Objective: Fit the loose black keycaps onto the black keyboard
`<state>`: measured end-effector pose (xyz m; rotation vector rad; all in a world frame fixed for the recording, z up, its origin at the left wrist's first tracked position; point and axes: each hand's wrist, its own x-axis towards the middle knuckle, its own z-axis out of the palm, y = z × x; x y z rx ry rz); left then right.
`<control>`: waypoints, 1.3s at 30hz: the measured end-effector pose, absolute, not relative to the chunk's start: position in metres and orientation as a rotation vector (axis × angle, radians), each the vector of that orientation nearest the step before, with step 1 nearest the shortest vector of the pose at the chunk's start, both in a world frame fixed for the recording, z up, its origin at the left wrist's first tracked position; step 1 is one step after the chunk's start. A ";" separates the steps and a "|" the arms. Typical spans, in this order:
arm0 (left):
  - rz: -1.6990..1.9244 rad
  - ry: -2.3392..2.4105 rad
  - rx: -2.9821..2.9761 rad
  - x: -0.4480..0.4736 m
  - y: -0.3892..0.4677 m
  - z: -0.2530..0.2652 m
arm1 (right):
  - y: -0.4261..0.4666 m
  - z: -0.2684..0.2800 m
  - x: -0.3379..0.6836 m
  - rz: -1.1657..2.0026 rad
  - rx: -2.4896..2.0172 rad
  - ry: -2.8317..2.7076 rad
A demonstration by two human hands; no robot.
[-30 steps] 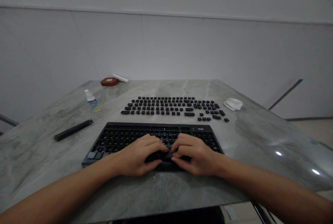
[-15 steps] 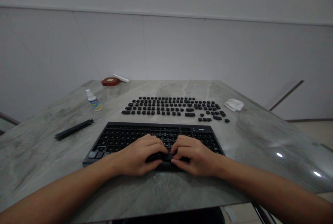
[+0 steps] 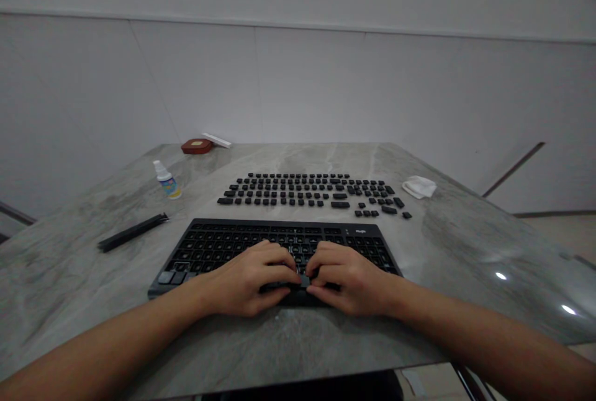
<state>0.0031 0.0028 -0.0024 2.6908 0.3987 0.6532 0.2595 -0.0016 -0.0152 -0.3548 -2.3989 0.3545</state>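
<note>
A black keyboard (image 3: 272, 223) lies in front of me, its key bed mostly bare of caps. A few keycaps (image 3: 178, 277) sit in its bottom left corner. My left hand (image 3: 256, 278) is over the lower middle of the keyboard, thumb and fingers curled together. Facing it, my right hand (image 3: 351, 280) is bent in a pinch at the bottom row. Between both sets of fingertips shows a dark keycap (image 3: 304, 281), gripped at its two ends; the fingers hide most of it. Behind the keyboard, loose black keycaps (image 3: 339, 205) are laid out in rows on the table.
On the grey marbled table (image 3: 288, 351), a spray bottle (image 3: 167, 181) and a dark narrow bar-shaped object (image 3: 133, 232) lie to the left. A reddish-brown case (image 3: 196, 146) and a white strip (image 3: 216, 139) are at the back. A white cloth (image 3: 419, 187) lies right.
The left fingers have shifted slightly at the keycap, the index finger now lower and closer to the thumb. My right hand and the other things stay nearly in place.
</note>
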 end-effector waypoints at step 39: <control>0.698 0.249 2.761 0.023 0.004 0.009 | -0.010 -0.002 0.255 0.171 -0.407 -2.652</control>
